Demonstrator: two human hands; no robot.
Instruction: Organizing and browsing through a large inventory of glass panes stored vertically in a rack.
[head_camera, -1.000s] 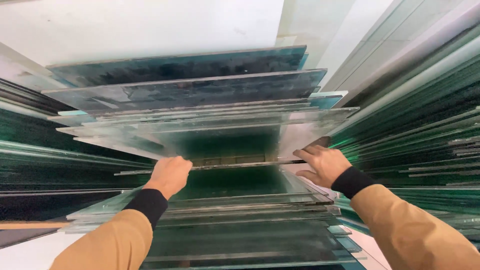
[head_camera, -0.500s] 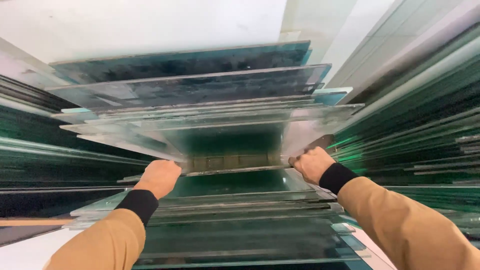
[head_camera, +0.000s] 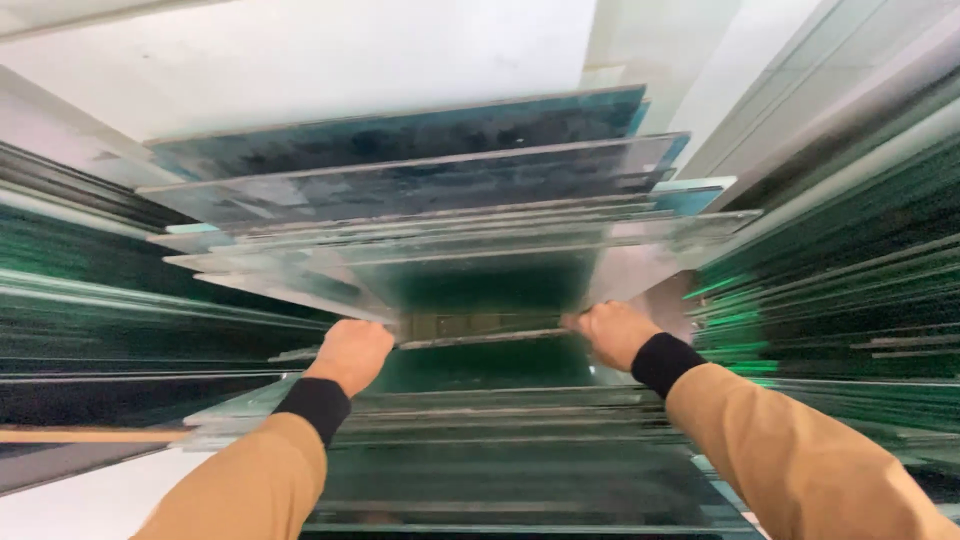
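Both hands grip a small clear rectangular glass pane (head_camera: 480, 330) at frame centre, among stacked greenish glass sheets (head_camera: 420, 190).
Left hand (head_camera: 350, 352) and right hand (head_camera: 612, 332) fingers curled on its side edges, fingertips hidden; pane blurred. Hands sit slightly higher than half a second ago.

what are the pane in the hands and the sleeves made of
Pane: looks like clear, glossy glass, see-through with a green-tinted edge, like the stacked sheets around it. Sleeves: matte tan woven cloth, probably cotton, with black ribbed knit cuffs.

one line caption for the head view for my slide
Left hand and right hand grip the ends of a small clear glass pane amid stacked greenish glass sheets.
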